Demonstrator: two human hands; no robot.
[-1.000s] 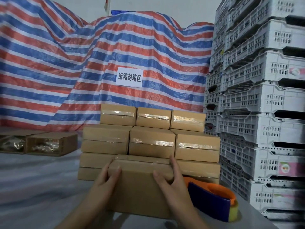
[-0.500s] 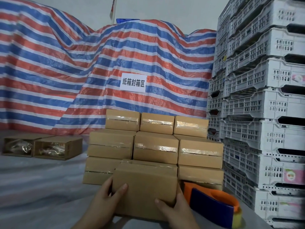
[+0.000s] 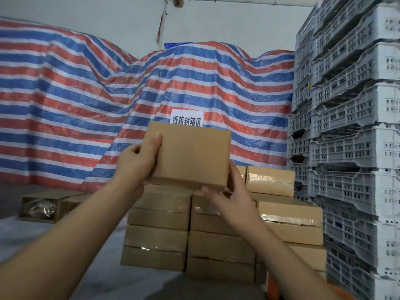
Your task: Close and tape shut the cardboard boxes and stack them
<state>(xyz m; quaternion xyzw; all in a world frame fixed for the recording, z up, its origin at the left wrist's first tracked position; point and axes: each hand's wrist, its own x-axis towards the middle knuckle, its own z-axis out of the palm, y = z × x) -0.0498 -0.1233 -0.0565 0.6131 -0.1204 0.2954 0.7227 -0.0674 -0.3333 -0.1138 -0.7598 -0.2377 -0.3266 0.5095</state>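
Left hand (image 3: 138, 163): grips the left side of a closed cardboard box (image 3: 190, 154), thumb on its face. Right hand (image 3: 229, 195): holds the box's lower right corner. Box: raised above the stack of taped boxes (image 3: 216, 234). Right: white crates (image 3: 355, 148). Behind: striped tarpaulin (image 3: 75, 105).

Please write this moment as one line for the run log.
phase: stacking | left hand: grips held box | right hand: grips it | box: above stack of taped boxes
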